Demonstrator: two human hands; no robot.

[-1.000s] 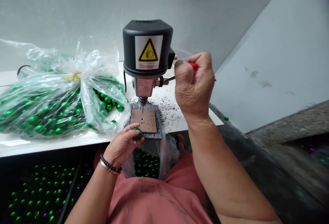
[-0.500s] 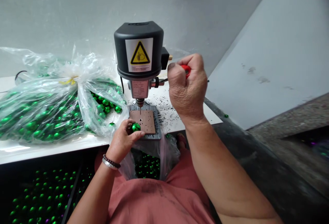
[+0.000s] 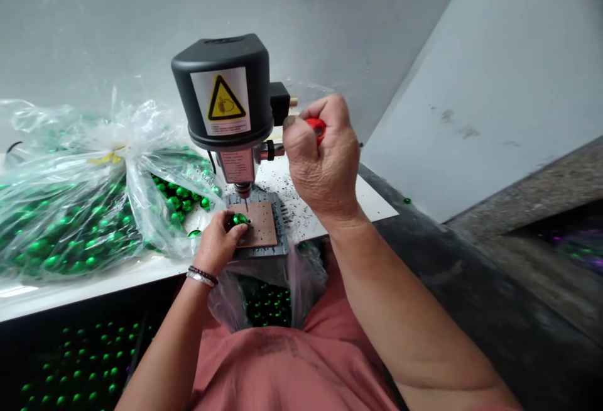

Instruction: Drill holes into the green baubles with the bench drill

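Note:
A shiny green ball point(image 3: 240, 218) is pinched between the thumb and fingers of my left hand point(image 3: 219, 239), low over the brown board point(image 3: 261, 225) on the drill press base. Just above and beside the ball, the thin drill bit point(image 3: 245, 205) points down; whether they touch I cannot tell. My right hand point(image 3: 325, 159) is wrapped round the red knob point(image 3: 316, 129) of the feed lever at the right side of the drill press point(image 3: 221, 93). A yellow warning label faces me from its black housing.
A tied clear plastic bag point(image 3: 136, 191) full of green balls covers the left of the white table point(image 3: 377, 207). Dark shavings litter the tabletop. Below the base hangs an open plastic bag point(image 3: 301, 285) with green balls inside. More balls fill a dark container at lower left.
My left hand has brought the green ball forward over the board, closer to the drill bit. My right hand stays on the red knob. The view has shifted right.

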